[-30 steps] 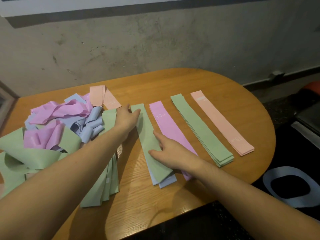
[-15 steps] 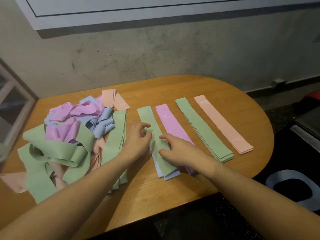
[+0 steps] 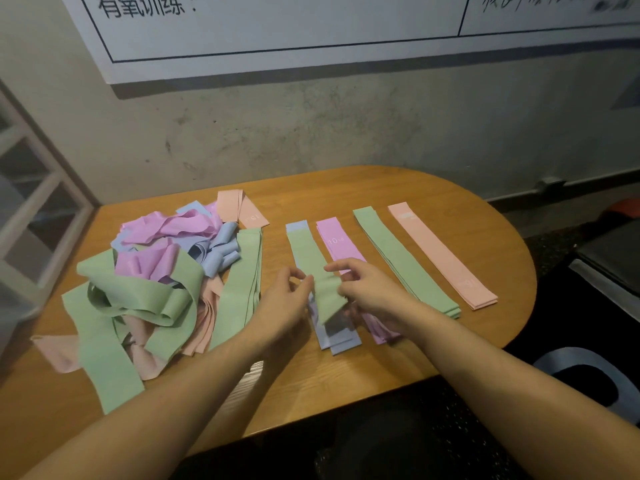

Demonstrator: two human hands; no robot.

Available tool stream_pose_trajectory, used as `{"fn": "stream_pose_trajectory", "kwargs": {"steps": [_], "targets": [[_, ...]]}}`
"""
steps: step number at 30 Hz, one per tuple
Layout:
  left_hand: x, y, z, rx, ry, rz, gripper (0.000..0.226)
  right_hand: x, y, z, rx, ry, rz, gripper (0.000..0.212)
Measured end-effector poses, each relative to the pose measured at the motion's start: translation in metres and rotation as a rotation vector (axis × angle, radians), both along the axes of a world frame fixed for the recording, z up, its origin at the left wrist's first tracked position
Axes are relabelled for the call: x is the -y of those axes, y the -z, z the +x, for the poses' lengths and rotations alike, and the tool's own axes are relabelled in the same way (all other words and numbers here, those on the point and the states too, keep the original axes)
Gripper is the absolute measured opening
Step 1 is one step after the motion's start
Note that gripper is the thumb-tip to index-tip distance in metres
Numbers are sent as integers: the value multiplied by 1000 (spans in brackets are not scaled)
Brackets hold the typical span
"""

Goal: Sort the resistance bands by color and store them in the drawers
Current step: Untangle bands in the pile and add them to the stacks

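A green band lies on top of a blue stack in the middle of the wooden table. My left hand and my right hand both pinch its near end and lift it off the blue bands. To the right lie sorted rows: a purple stack, a green stack and a pink stack. On the left sits a tangled heap of green, purple, blue and pink bands.
The table's rounded right end borders a dark floor with a dark case and a grey ring-shaped thing. A concrete wall with a white board rises behind. A window frame stands at the left.
Both hands moved from pressing flat on the green band to pinching its near end and raising it. The head tilted up, showing more wall.
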State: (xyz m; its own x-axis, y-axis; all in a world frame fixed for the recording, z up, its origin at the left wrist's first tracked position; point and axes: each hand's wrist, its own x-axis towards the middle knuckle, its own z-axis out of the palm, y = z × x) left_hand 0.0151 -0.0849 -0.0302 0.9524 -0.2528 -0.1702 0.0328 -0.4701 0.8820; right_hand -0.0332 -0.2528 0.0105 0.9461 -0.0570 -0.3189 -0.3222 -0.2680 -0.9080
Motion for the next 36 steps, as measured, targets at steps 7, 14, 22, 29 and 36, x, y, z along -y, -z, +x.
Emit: {"fn": "stream_pose_trajectory", "kwargs": {"steps": [7, 14, 22, 29, 36], "targets": [[27, -26, 26, -433, -130, -615, 38, 16, -8, -1, -109, 14, 323, 50], [61, -45, 61, -527, -213, -864, 12, 45, -13, -2, -129, -72, 289, 57], [123, -47, 109, -365, -176, -696, 59, 101, -6, -1, -78, 24, 128, 56], [181, -26, 120, -321, -93, -510, 58, 146, 4, -10, -55, 50, -82, 51], [194, 3, 127, -143, -53, -132, 62, 165, 26, -12, -18, 20, -370, 48]]}}
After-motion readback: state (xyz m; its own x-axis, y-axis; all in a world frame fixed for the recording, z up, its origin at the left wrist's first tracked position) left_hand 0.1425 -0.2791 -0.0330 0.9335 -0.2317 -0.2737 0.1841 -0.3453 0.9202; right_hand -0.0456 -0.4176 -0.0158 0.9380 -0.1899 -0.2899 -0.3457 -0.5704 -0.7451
